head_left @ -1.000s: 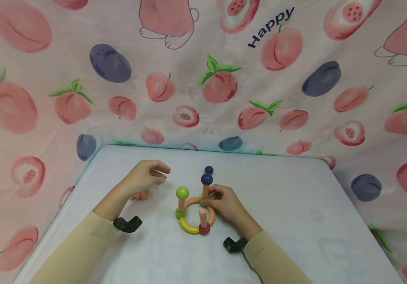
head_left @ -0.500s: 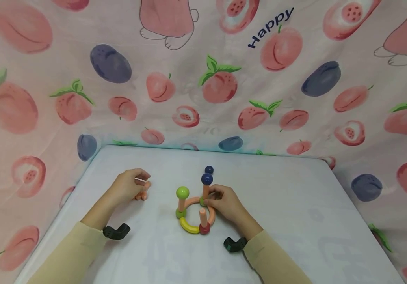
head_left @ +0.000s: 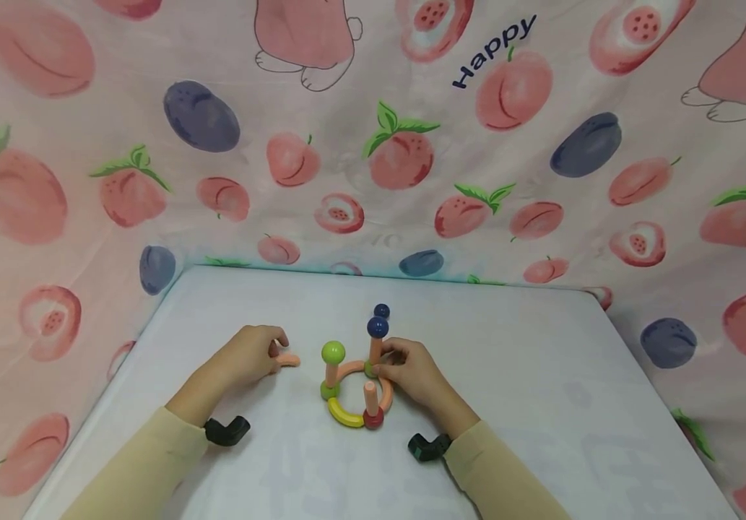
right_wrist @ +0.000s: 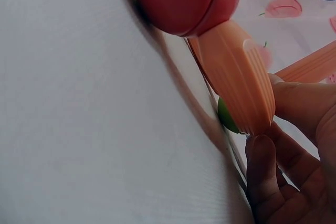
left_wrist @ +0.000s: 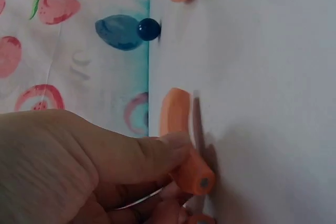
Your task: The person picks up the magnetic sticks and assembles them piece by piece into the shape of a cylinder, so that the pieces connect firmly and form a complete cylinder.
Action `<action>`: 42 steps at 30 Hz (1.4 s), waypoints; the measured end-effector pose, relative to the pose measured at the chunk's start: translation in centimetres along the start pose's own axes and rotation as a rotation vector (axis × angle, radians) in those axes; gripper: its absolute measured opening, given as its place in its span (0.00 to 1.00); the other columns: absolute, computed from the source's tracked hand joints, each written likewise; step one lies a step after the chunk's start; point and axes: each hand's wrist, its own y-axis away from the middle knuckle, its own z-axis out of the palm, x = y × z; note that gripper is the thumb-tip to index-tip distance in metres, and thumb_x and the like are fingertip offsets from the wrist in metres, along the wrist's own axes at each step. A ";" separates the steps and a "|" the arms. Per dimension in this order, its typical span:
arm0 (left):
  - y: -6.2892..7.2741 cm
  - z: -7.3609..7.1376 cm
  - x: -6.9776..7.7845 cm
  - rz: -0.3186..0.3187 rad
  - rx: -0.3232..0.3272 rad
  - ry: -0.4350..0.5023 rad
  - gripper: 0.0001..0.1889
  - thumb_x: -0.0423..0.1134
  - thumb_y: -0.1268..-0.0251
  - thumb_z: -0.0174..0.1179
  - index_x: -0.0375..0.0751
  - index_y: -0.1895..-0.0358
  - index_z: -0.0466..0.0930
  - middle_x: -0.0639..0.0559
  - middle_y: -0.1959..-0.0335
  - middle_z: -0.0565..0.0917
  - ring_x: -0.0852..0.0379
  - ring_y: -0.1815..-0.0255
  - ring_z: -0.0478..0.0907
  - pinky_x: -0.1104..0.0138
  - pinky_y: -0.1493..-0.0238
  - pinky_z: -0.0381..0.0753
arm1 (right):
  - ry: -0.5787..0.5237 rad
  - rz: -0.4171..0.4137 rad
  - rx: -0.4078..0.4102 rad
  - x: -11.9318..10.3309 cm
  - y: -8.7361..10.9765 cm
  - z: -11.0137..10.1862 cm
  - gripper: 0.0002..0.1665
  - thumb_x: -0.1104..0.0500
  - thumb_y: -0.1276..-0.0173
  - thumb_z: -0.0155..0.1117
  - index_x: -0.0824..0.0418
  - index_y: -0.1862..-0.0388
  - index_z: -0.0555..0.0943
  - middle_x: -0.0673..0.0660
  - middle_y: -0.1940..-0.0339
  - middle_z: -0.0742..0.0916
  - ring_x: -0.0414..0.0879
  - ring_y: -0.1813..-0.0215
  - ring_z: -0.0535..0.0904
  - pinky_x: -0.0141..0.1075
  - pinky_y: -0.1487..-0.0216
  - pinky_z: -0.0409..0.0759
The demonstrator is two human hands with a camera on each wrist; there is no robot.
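Observation:
In the head view my left hand pinches a curved orange magnetic stick just above the table. The left wrist view shows the thumb across this stick, a metal dot on its near end. My right hand grips the stick-and-ball ring at its back-right green ball. The ring joins curved orange sticks, a yellow curved stick, another green ball and a red ball. Three straight orange sticks stand up from it. A lime ball tops one, a blue ball another; the front one is bare.
A loose blue ball lies behind the ring on the white table. Another orange piece shows beneath the left fingers in the left wrist view. A fruit-print cloth hangs behind the table.
My left hand first moved left to the small pile of orange sticks, then came back right with a curved one pinched. The right hand stays at the ring.

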 end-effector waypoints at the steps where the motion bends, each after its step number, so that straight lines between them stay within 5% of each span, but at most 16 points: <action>1: -0.1 0.0 0.2 -0.002 0.010 0.013 0.18 0.30 0.37 0.71 0.42 0.44 0.86 0.50 0.59 0.86 0.52 0.60 0.79 0.59 0.57 0.80 | -0.001 0.003 -0.001 0.0 0.0 0.0 0.12 0.61 0.34 0.80 0.53 0.53 0.89 0.52 0.60 0.89 0.47 0.58 0.81 0.34 0.56 0.81; 8: -0.9 -0.7 2.2 -0.035 0.103 0.274 0.13 0.32 0.31 0.67 0.47 0.46 0.88 0.46 0.50 0.88 0.51 0.54 0.83 0.61 0.56 0.83 | 0.000 0.008 -0.007 0.1 0.0 0.0 0.12 0.61 0.33 0.80 0.52 0.53 0.89 0.51 0.59 0.89 0.46 0.58 0.81 0.33 0.56 0.81; 14: -1.7 -1.5 5.3 -0.027 0.072 0.592 0.14 0.35 0.25 0.68 0.40 0.41 0.86 0.40 0.44 0.87 0.49 0.55 0.91 0.51 0.45 0.91 | 0.004 0.002 -0.010 0.2 0.0 -0.1 0.12 0.60 0.33 0.79 0.53 0.52 0.89 0.52 0.59 0.89 0.46 0.58 0.81 0.34 0.56 0.81; 20: -2.1 -1.9 8.0 0.013 0.028 0.730 0.14 0.35 0.25 0.68 0.37 0.40 0.85 0.35 0.45 0.89 0.45 0.53 0.92 0.57 0.47 0.92 | 0.000 0.019 -0.009 0.1 0.0 0.0 0.12 0.59 0.33 0.80 0.52 0.52 0.90 0.52 0.59 0.89 0.46 0.58 0.81 0.33 0.56 0.81; 29: -1.7 -1.9 9.7 0.043 -0.041 0.730 0.15 0.37 0.26 0.69 0.39 0.41 0.86 0.38 0.48 0.91 0.55 0.57 0.91 0.60 0.50 0.92 | -0.007 -0.008 -0.012 0.2 0.0 -0.1 0.12 0.60 0.33 0.80 0.53 0.52 0.90 0.52 0.60 0.90 0.47 0.59 0.81 0.34 0.57 0.81; 42: -1.1 -2.3 9.9 0.031 -0.067 0.719 0.16 0.40 0.29 0.72 0.40 0.42 0.87 0.45 0.52 0.94 0.57 0.59 0.90 0.62 0.53 0.89 | -0.018 -0.027 -0.026 0.0 0.0 -0.3 0.12 0.61 0.33 0.80 0.54 0.52 0.90 0.52 0.58 0.90 0.46 0.58 0.81 0.34 0.56 0.81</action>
